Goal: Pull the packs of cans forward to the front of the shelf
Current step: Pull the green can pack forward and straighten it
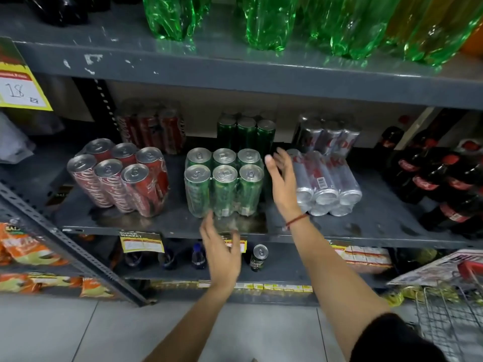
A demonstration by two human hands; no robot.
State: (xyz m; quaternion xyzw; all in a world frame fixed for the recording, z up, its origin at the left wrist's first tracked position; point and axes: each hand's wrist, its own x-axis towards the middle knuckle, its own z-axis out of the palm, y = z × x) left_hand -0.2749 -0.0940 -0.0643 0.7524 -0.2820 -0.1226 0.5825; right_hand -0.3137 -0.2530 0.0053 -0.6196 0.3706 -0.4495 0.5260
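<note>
Hands spread open, empty, flanking the shrink-wrapped green six-can pack.
Next move, probably: gripping its sides and sliding it to the grey metal shelf edge.

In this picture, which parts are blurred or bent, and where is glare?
Head view: the left hand is smeared by motion, the right hand is sharper; the back packs sit in shadow under the upper shelf; glare on the green bottles; the wide lens bows the shelf edges.
</note>
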